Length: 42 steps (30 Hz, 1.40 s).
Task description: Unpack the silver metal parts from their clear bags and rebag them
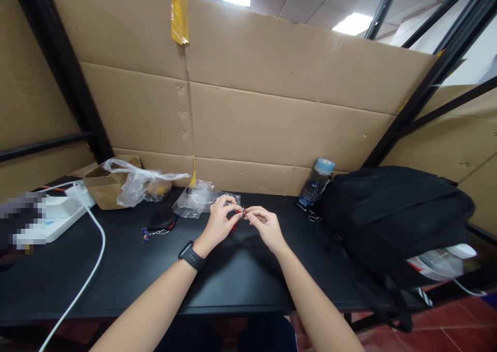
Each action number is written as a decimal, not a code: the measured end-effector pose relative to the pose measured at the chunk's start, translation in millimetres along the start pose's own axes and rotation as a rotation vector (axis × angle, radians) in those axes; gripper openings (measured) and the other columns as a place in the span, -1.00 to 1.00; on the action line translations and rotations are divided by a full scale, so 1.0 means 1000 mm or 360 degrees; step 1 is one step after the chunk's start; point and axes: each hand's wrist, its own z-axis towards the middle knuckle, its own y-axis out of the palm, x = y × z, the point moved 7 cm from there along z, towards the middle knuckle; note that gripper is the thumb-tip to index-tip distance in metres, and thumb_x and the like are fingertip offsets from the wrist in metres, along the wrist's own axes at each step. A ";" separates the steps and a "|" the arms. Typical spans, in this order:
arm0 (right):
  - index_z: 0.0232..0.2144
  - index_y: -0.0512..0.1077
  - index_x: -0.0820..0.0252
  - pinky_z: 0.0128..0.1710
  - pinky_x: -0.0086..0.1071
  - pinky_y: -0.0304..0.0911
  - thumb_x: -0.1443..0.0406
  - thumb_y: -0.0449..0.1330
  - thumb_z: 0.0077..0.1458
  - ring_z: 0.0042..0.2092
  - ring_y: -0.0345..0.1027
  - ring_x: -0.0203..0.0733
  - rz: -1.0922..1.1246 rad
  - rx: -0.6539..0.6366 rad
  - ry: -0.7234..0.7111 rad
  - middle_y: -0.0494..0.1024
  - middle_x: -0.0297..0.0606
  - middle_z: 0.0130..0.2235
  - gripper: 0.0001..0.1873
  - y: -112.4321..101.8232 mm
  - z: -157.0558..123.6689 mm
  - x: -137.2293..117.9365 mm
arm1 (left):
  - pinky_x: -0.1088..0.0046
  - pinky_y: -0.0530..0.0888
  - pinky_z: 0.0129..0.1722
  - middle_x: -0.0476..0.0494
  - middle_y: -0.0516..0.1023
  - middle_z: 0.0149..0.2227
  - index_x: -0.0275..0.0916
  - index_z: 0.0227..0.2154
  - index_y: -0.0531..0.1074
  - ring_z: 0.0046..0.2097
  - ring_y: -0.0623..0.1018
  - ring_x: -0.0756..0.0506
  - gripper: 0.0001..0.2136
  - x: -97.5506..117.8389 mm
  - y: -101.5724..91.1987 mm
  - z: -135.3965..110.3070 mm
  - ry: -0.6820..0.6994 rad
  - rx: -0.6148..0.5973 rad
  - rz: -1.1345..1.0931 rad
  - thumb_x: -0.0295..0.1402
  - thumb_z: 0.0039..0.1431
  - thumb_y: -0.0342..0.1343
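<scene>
Over the middle of the black table (248, 284), my left hand (222, 220) and my right hand (267, 226) meet, fingertips pinched together. Between them is a small metallic piece (243, 214), too small to name. A red thing (234, 227) shows just under my left fingers, mostly hidden by them; I cannot tell whether it is joined to the metallic piece. A dark watch is on my left wrist. Just behind my left hand lies crumpled clear plastic packaging (196, 202).
At left are a white power strip (62, 220) with a cable, a cardboard box (104, 186), a knotted plastic bag (135, 184) and a dark pouch (161, 217) with a keychain. A blue-lidded bottle (316, 182) and a black backpack (392, 217) stand right. Cardboard walls the back.
</scene>
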 end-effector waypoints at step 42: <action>-0.49 0.55 0.16 -0.19 -0.38 0.28 0.40 0.26 -0.07 -0.10 0.39 -0.18 -0.0621 -0.0200 -0.0176 0.44 -0.23 -0.10 -0.93 -0.012 0.001 -0.008 | 0.22 0.29 0.08 -0.09 0.54 0.01 -0.06 -0.03 0.41 0.08 0.46 -0.20 -0.61 0.026 0.009 -0.008 0.0289 -0.0452 -0.0103 -0.20 0.06 0.29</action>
